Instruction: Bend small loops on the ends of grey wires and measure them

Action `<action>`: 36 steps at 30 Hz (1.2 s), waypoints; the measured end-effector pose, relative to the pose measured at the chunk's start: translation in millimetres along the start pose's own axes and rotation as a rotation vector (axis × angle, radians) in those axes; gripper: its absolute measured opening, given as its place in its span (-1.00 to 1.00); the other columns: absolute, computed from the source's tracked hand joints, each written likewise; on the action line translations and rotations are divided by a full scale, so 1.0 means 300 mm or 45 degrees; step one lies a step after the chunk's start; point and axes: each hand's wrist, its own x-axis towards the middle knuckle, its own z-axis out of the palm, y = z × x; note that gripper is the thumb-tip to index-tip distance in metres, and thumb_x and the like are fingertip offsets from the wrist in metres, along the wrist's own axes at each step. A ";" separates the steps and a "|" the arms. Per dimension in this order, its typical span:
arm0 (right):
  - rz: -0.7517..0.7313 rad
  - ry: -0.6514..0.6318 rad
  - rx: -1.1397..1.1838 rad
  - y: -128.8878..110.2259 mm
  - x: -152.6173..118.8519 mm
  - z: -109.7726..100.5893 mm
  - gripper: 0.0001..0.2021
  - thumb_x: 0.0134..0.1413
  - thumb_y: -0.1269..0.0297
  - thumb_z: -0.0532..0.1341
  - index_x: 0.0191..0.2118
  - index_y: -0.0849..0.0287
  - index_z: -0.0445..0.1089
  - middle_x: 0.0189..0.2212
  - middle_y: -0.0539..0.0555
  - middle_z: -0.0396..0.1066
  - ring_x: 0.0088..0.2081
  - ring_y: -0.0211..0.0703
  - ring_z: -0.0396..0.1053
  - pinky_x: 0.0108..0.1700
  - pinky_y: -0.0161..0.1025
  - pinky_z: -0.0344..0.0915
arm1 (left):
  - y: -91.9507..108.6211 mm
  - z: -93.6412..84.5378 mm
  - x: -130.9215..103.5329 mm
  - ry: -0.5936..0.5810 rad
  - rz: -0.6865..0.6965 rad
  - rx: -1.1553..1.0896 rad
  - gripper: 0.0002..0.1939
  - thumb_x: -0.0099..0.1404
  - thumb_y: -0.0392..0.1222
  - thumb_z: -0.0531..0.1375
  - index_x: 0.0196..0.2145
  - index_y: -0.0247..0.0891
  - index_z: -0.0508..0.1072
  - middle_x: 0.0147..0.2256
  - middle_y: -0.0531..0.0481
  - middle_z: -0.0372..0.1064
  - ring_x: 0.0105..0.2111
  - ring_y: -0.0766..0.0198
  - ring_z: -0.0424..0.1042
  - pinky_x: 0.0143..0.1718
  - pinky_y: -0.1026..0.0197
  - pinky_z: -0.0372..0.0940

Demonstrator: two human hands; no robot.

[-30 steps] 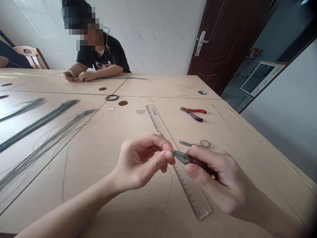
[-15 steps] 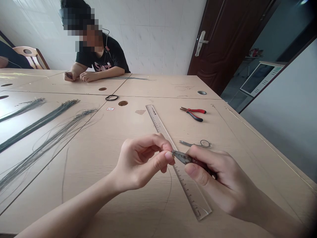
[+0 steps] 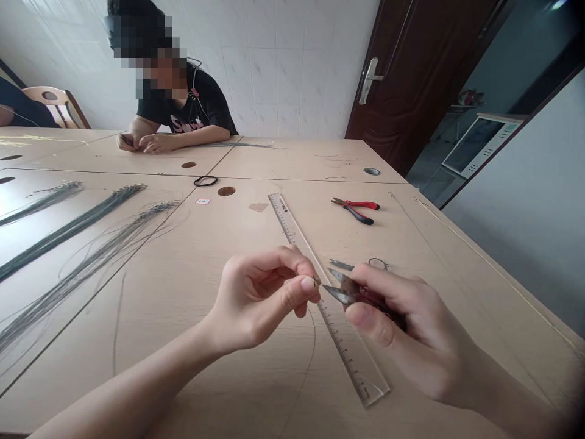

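Tabletop [image 3: 214, 238], three bundles [image 3: 77, 229], one wire [image 3: 314, 335] in left hand [image 3: 267, 299], pliers [image 3: 350, 291] in right hand [image 3: 411, 332]

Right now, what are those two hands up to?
Left hand pinching a thin wire. Right hand gripping pliers, jaws open, just off left fingertips. Ruler beneath; scissors close behind the pliers.

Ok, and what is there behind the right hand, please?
Behind the right hand and its pliers lie scissors: a blade and part of a finger ring are visible. Their middle is covered, so I cannot say how the rest looks.
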 end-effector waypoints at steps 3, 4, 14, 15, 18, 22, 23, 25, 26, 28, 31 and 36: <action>-0.005 -0.022 -0.031 -0.003 0.001 0.001 -0.76 0.26 0.16 0.00 -0.37 0.17 0.22 -0.63 -0.13 -0.03 -0.59 -0.36 -0.04 -0.57 -0.32 -0.07 | -0.001 0.001 0.000 -0.010 0.020 -0.003 -0.91 0.23 -0.31 0.20 -0.44 -0.33 0.43 -0.52 0.02 0.35 -0.61 0.43 0.32 -0.63 0.40 0.29; -0.018 -0.014 -0.039 -0.003 0.001 0.002 -0.75 0.27 0.16 -0.01 -0.37 0.17 0.23 -0.63 -0.13 -0.03 -0.59 -0.36 -0.03 -0.56 -0.32 -0.06 | -0.001 0.001 -0.001 -0.013 0.027 -0.003 -0.91 0.24 -0.31 0.20 -0.43 -0.33 0.43 -0.52 0.02 0.35 -0.60 0.43 0.32 -0.63 0.41 0.29; -0.068 0.010 -0.131 0.002 0.000 0.002 -0.73 0.28 0.21 -0.02 -0.44 0.15 0.19 -0.62 -0.12 -0.01 -0.56 -0.35 0.01 -0.52 -0.33 -0.02 | 0.000 -0.005 -0.003 -0.049 0.059 0.033 -0.91 0.26 -0.35 0.17 -0.41 -0.31 0.43 -0.51 0.06 0.33 -0.59 0.45 0.31 -0.60 0.41 0.27; -0.071 0.019 -0.132 0.002 -0.002 0.002 -0.73 0.28 0.22 -0.02 -0.46 0.15 0.17 -0.63 -0.12 -0.02 -0.56 -0.35 0.00 -0.53 -0.33 -0.02 | 0.000 -0.005 -0.004 -0.052 0.056 0.038 -0.91 0.26 -0.35 0.17 -0.41 -0.31 0.43 -0.51 0.06 0.33 -0.60 0.46 0.31 -0.59 0.41 0.26; -0.075 0.040 -0.125 0.001 -0.005 0.002 -0.73 0.27 0.23 -0.02 -0.47 0.15 0.16 -0.63 -0.12 -0.01 -0.57 -0.36 0.00 -0.54 -0.34 -0.03 | 0.000 -0.006 -0.005 -0.061 0.051 0.048 -0.91 0.26 -0.36 0.17 -0.41 -0.31 0.43 -0.50 0.06 0.33 -0.59 0.46 0.31 -0.59 0.41 0.26; -0.060 0.010 -0.107 0.001 -0.002 0.004 -0.78 0.26 0.21 -0.01 -0.37 0.13 0.26 -0.63 -0.13 0.00 -0.58 -0.34 0.00 -0.56 -0.33 -0.05 | -0.003 -0.006 -0.006 -0.066 0.050 0.042 -0.91 0.27 -0.34 0.16 -0.41 -0.30 0.42 -0.50 0.07 0.32 -0.59 0.47 0.31 -0.59 0.41 0.25; -0.065 0.012 -0.111 0.001 -0.001 0.004 -0.78 0.26 0.21 0.00 -0.38 0.13 0.26 -0.63 -0.13 0.00 -0.58 -0.34 0.00 -0.56 -0.33 -0.05 | -0.003 -0.006 -0.006 -0.066 0.048 0.045 -0.91 0.27 -0.34 0.16 -0.41 -0.30 0.42 -0.50 0.07 0.32 -0.59 0.47 0.31 -0.59 0.42 0.25; -0.082 0.034 -0.135 0.001 0.001 0.005 -0.76 0.26 0.23 0.00 -0.43 0.14 0.21 -0.63 -0.12 0.00 -0.57 -0.35 0.01 -0.54 -0.33 -0.03 | -0.004 -0.005 -0.006 -0.064 0.048 0.052 -0.91 0.26 -0.35 0.17 -0.41 -0.31 0.42 -0.50 0.07 0.32 -0.59 0.47 0.30 -0.59 0.42 0.25; -0.085 0.046 -0.150 0.002 0.000 0.006 -0.74 0.26 0.24 -0.01 -0.46 0.15 0.18 -0.63 -0.12 -0.01 -0.57 -0.35 0.01 -0.54 -0.34 -0.03 | -0.004 -0.005 -0.006 -0.063 0.048 0.054 -0.91 0.26 -0.36 0.17 -0.42 -0.31 0.42 -0.50 0.07 0.32 -0.59 0.47 0.30 -0.59 0.42 0.25; -0.073 0.056 -0.166 0.002 0.000 0.006 -0.72 0.26 0.23 -0.01 -0.50 0.15 0.12 -0.63 -0.12 -0.02 -0.57 -0.35 0.00 -0.54 -0.34 -0.03 | -0.002 -0.005 -0.005 -0.064 0.051 0.049 -0.91 0.26 -0.36 0.16 -0.42 -0.31 0.42 -0.50 0.06 0.32 -0.59 0.47 0.30 -0.59 0.42 0.25; -0.042 0.051 -0.170 0.002 0.000 0.006 -0.71 0.25 0.20 0.00 -0.49 0.15 0.12 -0.63 -0.12 -0.02 -0.57 -0.36 -0.01 -0.55 -0.34 -0.03 | 0.000 -0.004 -0.004 -0.062 0.053 0.040 -0.91 0.26 -0.35 0.16 -0.42 -0.31 0.42 -0.50 0.07 0.32 -0.60 0.47 0.30 -0.59 0.42 0.25; -0.057 0.060 -0.187 0.001 0.003 0.004 -0.71 0.25 0.24 -0.01 -0.51 0.15 0.09 -0.64 -0.13 -0.04 -0.58 -0.36 -0.01 -0.56 -0.34 -0.03 | -0.001 -0.004 -0.006 -0.057 0.044 0.053 -0.90 0.25 -0.36 0.17 -0.42 -0.31 0.42 -0.50 0.06 0.33 -0.60 0.47 0.30 -0.59 0.41 0.25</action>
